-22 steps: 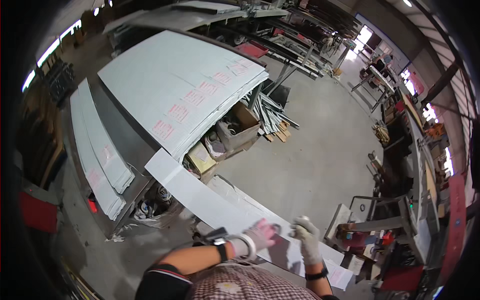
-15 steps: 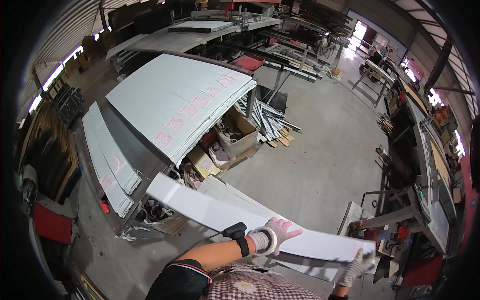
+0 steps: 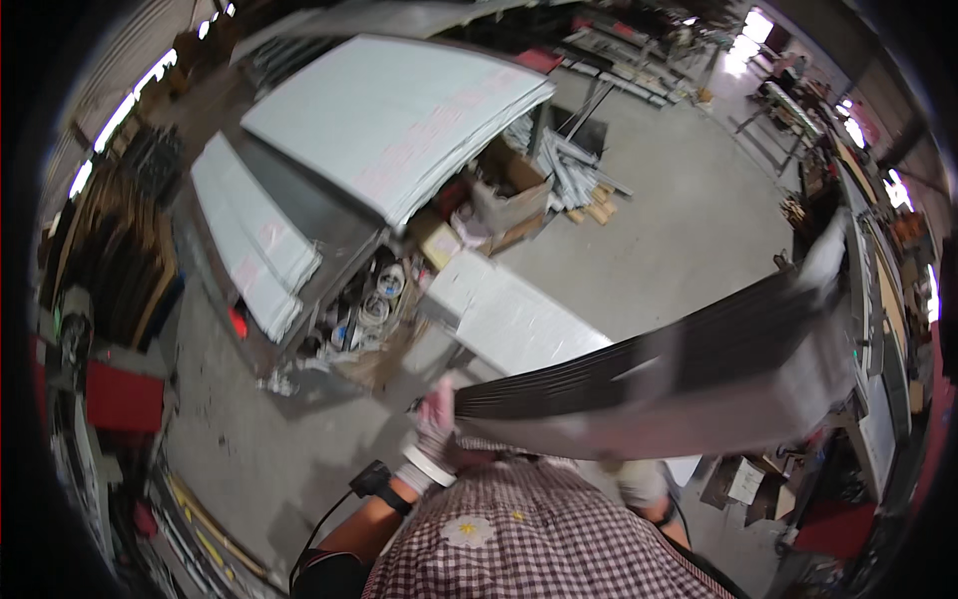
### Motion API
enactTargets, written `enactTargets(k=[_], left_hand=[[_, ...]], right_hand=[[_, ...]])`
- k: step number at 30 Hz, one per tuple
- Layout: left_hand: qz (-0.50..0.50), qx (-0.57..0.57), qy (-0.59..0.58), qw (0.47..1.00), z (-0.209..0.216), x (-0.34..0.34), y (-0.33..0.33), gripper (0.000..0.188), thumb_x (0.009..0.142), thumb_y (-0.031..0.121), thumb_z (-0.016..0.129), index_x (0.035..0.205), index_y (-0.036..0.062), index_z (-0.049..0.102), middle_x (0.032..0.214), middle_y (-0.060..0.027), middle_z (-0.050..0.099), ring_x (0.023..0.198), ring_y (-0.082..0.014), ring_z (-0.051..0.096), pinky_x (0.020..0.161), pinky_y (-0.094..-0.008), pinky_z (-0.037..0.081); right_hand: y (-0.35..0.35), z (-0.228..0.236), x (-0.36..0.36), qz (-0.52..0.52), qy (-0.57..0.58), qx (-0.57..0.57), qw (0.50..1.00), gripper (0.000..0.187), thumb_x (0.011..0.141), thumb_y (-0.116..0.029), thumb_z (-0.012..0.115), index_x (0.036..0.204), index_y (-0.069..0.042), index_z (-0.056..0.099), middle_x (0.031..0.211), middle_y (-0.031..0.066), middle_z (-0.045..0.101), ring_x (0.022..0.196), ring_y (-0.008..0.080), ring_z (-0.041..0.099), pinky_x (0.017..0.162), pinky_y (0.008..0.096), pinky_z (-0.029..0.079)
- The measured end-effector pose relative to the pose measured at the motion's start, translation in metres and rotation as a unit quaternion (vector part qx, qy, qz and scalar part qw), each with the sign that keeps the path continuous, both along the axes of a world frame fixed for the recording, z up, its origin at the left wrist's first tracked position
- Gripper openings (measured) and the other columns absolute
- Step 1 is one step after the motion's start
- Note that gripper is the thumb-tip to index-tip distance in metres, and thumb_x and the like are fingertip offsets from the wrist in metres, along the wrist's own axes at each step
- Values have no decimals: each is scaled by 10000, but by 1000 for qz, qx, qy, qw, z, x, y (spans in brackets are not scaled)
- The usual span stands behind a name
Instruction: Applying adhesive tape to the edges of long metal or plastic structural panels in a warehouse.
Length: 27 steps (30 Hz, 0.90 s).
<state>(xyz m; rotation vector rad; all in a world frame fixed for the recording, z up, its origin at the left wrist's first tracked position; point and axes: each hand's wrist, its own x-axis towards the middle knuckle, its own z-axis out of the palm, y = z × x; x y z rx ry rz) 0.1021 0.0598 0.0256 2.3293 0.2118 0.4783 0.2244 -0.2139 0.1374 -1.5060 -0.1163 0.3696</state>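
A long panel (image 3: 639, 384), dark and lined on its upper part and pale along its lower part, slants up to the right before me, smeared by motion. My left hand (image 3: 436, 414), in a pale pink glove, is closed on its left end. A white ring like a tape roll (image 3: 429, 466) sits round my left wrist. My right hand (image 3: 639, 483), gloved and blurred, is at the panel's lower edge, its fingers mostly hidden. Beyond the panel lies a white board (image 3: 529, 319). A whitish blurred piece (image 3: 824, 255) rises at the panel's far right end.
A table at the left bears a stack of wide white sheets (image 3: 389, 120) and narrower white strips (image 3: 254, 235). Below it are cardboard boxes (image 3: 509, 195) and coiled rolls (image 3: 377, 299). A long workbench (image 3: 878, 329) runs along the right. Dark upright boards (image 3: 110, 250) stand far left.
The panel has swung up and tipped, so a dark side now shows instead of its white face. My left hand has gone from its middle to its left end; the view has shifted too.
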Motion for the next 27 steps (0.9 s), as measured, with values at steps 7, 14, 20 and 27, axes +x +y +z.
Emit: enactTargets(k=[7,14,20,27], left_hand=[[5,-351,-152,924,67,-82,8,760,901,453,722,1470,116,345,1401,-204,548,1260,-311,548,1094,-471,449],[80,-846,-46,525,71,-66,4,500,960,410,650,1293,51,548,1280,-148,634,1129,-275,642,964,-445,548],[-70,-286,-251,922,51,-65,-3,755,839,377,791,1387,-17,451,1370,-219,567,1271,-367,553,1107,-539,399],[-55,-261,-256,929,39,-73,-20,500,889,323,708,1234,-1,546,1260,-235,622,1196,-403,573,1168,-539,307]], right_hand=[[127,-26,-25,435,-54,-79,895,337,860,-125,752,1169,-21,668,1127,112,677,1071,229,626,968,403,504],[137,-73,-23,309,385,-25,869,353,973,-216,625,1261,-17,582,1237,120,639,1152,226,616,957,372,536],[145,-45,-8,362,399,-346,768,477,984,-214,604,1402,-28,469,1331,115,573,1184,217,597,974,365,546],[117,-122,-30,364,-87,74,924,584,1009,-345,572,1451,11,435,1289,189,603,1270,264,555,1053,384,491]])
